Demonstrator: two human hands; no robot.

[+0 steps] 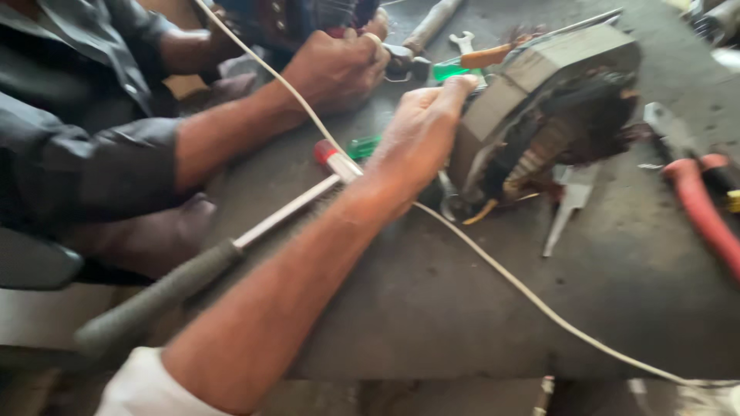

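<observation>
My left hand (420,135) reaches in from the lower left in a white sleeve and grips the left side of a grey motor stator (539,85) with dark, burnt-looking copper windings. The stator stands tilted on the dark workbench (462,308). My fingertips are hidden behind its edge. My right hand is out of view. A co-worker in a dark grey shirt sits at the left, and that person's hand (339,65) is closed on a small metal tool (405,62) just beyond my hand.
A hammer (193,273) with a grey grip lies under my forearm. Red-handled (330,156) and green-handled (362,145) screwdrivers lie by my wrist. A white cable (501,273) crosses the bench. Red-handled pliers (697,200), a metal blade (570,204) and a spanner (462,38) lie around the stator.
</observation>
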